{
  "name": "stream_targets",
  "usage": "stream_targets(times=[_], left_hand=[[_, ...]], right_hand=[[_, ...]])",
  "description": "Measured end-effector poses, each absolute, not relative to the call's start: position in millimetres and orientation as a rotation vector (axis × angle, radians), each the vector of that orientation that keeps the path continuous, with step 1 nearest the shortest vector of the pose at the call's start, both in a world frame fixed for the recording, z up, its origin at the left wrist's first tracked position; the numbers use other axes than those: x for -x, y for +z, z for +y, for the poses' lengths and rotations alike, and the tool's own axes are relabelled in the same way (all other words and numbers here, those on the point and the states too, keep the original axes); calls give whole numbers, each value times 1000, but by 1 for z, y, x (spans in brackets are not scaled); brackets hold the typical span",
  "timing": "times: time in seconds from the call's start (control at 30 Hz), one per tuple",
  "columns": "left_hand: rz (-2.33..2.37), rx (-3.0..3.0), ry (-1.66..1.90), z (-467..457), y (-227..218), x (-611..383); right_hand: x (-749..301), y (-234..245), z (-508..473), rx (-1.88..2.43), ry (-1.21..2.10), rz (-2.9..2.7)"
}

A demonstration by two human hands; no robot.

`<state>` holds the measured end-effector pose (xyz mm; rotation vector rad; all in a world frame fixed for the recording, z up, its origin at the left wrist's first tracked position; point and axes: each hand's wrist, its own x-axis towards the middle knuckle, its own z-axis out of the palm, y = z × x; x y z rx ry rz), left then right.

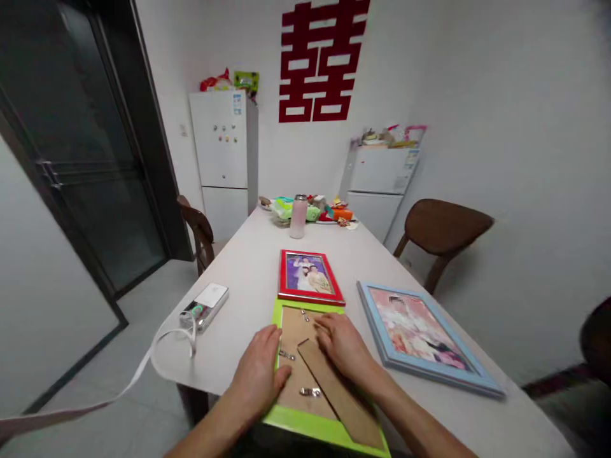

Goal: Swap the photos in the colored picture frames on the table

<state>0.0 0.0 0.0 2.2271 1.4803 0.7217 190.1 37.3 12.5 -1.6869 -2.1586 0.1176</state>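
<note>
"Where was the green frame [300, 420] placed?"

"It was laid back side up at the near end of the white table [238, 267]. Its brown board [291, 391] was fitted with metal clips [310, 392] and a slanted stand [337, 394]."

"And how were the hands held?"

"The left hand [258, 366] was rested along the left edge, with its thumb spread from the fingers over the board. The right hand [344, 343] was placed near the far end of the stand, its fingers bent; whether anything was pinched there could not be told."

"What else was seen?"

"A red frame [310, 295] was set just beyond the far edge, a blue frame [375, 324] was laid to the right, and a pink bottle [298, 219] was stood farther back."
</note>
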Motion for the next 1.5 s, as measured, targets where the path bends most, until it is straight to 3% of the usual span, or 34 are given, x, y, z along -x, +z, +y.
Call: stream_targets(times=[0.43, 0.8, 1.2, 1.5], left_hand=[[1504, -2154, 792, 6, -9, -3], [1484, -2184, 876, 6, -19, 0], [1490, -2183, 897, 5, -18, 0], [1520, -2107, 901, 3, -16, -11]], right_hand=[[-164, -2, 70, 1736, 90, -2100], [-151, 10, 18, 1448, 258, -2238], [-156, 17, 17, 1451, 296, -2178], [-201, 19, -23, 1786, 223, -2155]])
